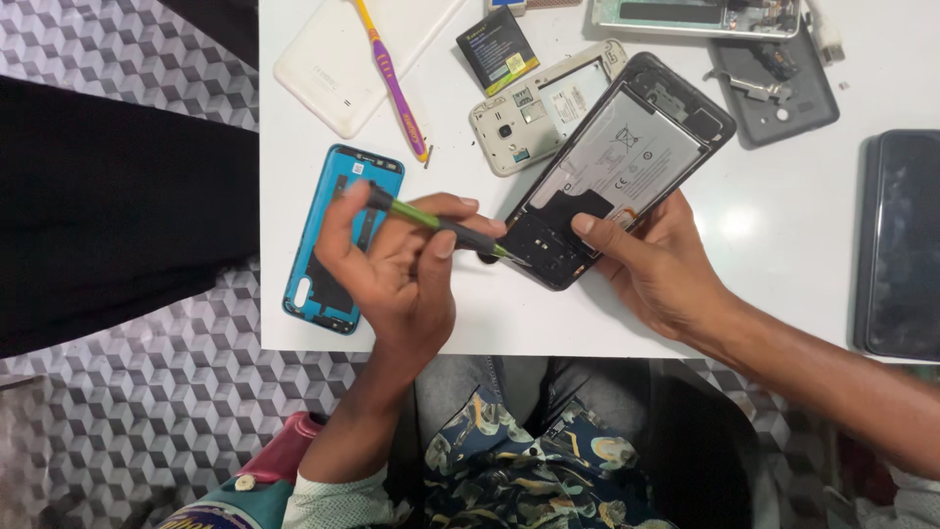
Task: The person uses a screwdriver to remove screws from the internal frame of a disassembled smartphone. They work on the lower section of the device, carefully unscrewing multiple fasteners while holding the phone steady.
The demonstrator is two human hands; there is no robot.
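Black opened phone [619,176] lies tilted on white table [783,235], back removed, battery and boards exposed inside frame. Lower corner is clasped by right hand [656,264], thumb pressed on inner cover. Green-handled screwdriver [441,223] is gripped by closed left hand [401,274], tip set on phone's lower edge. Blue back cover [338,245] lies partly under left hand. Toothbrush [392,78], white cover [343,59], beige frame [543,106], small battery [496,49] crowd far side. Dark tablet [901,245] lies at right edge. Bare table is left near front edge.
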